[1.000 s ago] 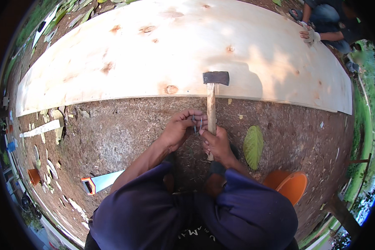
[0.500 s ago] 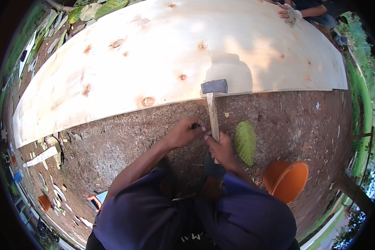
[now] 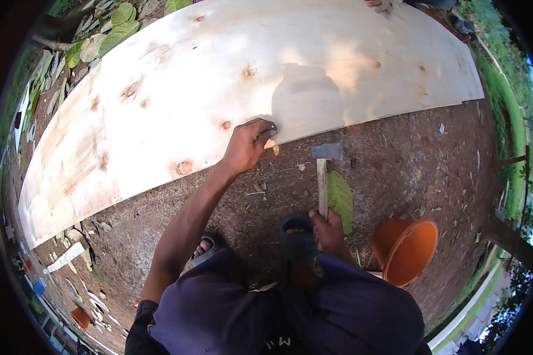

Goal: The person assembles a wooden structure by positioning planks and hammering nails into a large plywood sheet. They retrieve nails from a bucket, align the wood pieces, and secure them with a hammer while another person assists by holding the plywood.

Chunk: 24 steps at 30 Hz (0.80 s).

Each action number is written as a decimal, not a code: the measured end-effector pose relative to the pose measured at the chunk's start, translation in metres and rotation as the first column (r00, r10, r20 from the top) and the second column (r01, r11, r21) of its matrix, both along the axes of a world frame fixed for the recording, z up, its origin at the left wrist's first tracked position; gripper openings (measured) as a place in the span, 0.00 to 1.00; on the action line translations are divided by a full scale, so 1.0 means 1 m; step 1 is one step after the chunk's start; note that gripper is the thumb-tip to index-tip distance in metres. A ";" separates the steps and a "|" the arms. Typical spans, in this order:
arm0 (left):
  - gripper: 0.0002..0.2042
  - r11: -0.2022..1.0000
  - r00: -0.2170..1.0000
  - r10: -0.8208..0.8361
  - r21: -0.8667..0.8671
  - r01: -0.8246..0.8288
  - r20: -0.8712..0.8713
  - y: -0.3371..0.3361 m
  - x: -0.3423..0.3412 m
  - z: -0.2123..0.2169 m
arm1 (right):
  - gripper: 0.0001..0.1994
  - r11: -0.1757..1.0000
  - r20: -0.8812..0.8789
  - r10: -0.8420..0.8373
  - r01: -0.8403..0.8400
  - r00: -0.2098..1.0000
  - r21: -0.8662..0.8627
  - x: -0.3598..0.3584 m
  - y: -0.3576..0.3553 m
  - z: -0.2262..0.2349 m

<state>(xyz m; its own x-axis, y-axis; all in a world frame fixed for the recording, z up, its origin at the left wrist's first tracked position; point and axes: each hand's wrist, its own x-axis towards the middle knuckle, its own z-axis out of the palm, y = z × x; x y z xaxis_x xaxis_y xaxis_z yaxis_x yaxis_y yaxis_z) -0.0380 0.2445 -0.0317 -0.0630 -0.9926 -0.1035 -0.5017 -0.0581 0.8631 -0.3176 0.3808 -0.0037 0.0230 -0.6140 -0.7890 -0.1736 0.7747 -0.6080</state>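
My left hand [image 3: 247, 145] reaches over the near edge of a large pale plywood sheet [image 3: 177, 100]. Its thumb and forefinger pinch a small nail [image 3: 273, 126], most of which the fingers cover, against the sheet near that edge. Lower and to the right, my right hand [image 3: 330, 231] is closed round the wooden handle of a hatchet [image 3: 322, 186]. The hatchet's dark metal head points away from me, above the soil and short of the sheet's edge. A small nail head [image 3: 206, 162] shows in the sheet left of my left wrist.
An orange bucket [image 3: 405, 251] lies tipped at the right, near my knee. A large green leaf [image 3: 341, 201] is on the soil beside the hatchet. At the far edge, a co-worker's gloved hand [image 3: 388, 6] rests on the sheet. Dry leaves and scraps litter the left.
My left hand has moved forward from beside the hatchet handle to the plywood's edge with the nail. My right hand has drawn the hatchet back and right, off the sheet. The view has shifted.
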 end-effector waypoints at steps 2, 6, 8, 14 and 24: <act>0.09 1.000 1.000 0.005 0.005 -0.005 0.009 -0.001 -0.004 -0.001 | 0.09 1.000 -0.014 0.004 -0.004 1.000 0.009 0.000 0.000 0.002; 0.08 0.999 1.000 0.016 -0.035 -0.015 0.025 0.001 -0.009 -0.002 | 0.09 0.998 -0.005 0.055 -0.055 0.998 -0.013 0.002 -0.004 0.006; 0.09 0.999 1.000 0.016 -0.051 -0.015 0.025 0.003 -0.008 -0.003 | 0.09 0.997 0.030 0.066 -0.065 0.997 -0.043 0.007 -0.010 0.015; 0.07 0.993 1.000 0.006 -0.118 -0.004 0.012 0.004 -0.009 -0.003 | 0.13 0.878 -0.178 0.293 -0.339 0.939 -0.339 0.014 -0.029 0.022; 0.08 0.964 0.994 0.023 -0.265 0.006 0.108 0.008 -0.016 -0.007 | 0.15 0.642 -0.477 0.405 -0.614 0.781 -0.460 0.026 -0.064 0.058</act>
<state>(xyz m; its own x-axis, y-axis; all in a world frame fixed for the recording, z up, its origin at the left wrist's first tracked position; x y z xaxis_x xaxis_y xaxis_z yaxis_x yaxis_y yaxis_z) -0.0542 0.2528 -0.0383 -0.0574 -0.9860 0.1568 -0.5943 0.1599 0.7882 -0.2914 0.3168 0.0539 0.3003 -0.8988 -0.3194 -0.6836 0.0307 -0.7292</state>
